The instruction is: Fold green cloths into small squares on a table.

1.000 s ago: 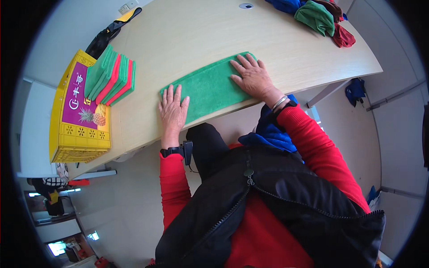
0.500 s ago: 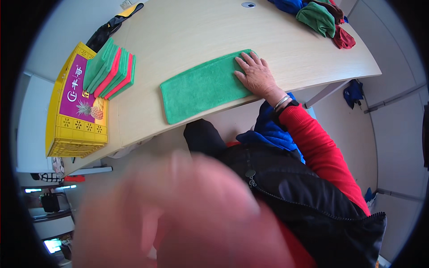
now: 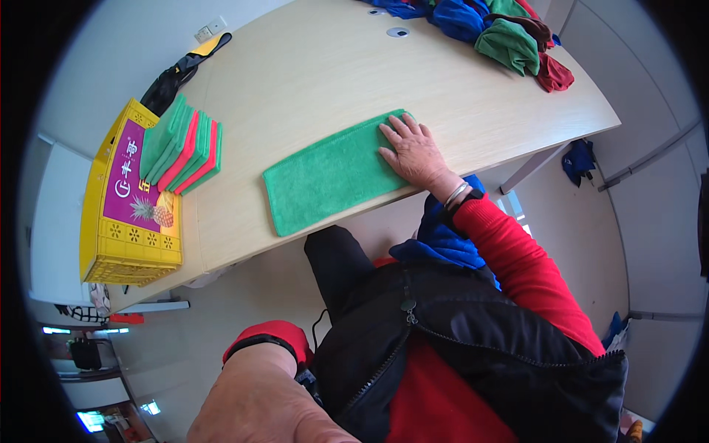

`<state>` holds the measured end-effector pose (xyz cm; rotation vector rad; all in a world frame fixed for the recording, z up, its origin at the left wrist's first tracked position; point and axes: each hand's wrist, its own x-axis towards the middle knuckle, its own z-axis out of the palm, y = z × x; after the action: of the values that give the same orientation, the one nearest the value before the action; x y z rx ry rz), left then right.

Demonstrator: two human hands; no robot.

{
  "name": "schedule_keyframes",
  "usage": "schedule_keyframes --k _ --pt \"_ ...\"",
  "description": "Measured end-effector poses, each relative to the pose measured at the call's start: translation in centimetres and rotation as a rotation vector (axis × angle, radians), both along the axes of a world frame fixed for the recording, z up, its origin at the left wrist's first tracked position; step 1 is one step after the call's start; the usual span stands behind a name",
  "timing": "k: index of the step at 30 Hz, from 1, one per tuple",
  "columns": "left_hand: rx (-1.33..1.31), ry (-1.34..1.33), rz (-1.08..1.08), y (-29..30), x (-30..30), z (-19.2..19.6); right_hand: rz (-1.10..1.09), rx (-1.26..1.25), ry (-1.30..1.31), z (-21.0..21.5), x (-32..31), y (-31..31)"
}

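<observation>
While the right hand (image 3: 415, 151) pressed spread fingers on the cloth (image 3: 332, 173) mid-frame, pinning it flat, the left hand (image 3: 258, 402) hung low, its grip unclear.

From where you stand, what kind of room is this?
Probably an office or workroom: a long pale wooden desk with a cable grommet, a wall socket behind it, and a neat stack of folded cloths beside a heap of unfolded ones.

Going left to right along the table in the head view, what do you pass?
Yellow crate → stack of folded green and red cloths → flat green cloth → right hand resting on that cloth's right end → heap of loose coloured cloths at the far right.
</observation>
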<state>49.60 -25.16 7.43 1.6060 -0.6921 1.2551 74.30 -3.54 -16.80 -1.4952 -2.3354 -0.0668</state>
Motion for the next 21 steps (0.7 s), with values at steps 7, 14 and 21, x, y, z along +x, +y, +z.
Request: schedule_keyframes --k 7,14,21 --pt "-0.028 0.012 -0.006 1.1 1.1 -0.1 0.003 0.005 -0.008 0.1 0.6 0.2" --pt "-0.076 0.021 0.000 1.2 1.8 -0.7 0.013 0.009 -0.021 -0.1 0.8 0.2" --pt "-0.126 0.027 0.008 1.2 2.3 -1.3 -0.003 0.010 0.012 -0.4 1.0 0.2"
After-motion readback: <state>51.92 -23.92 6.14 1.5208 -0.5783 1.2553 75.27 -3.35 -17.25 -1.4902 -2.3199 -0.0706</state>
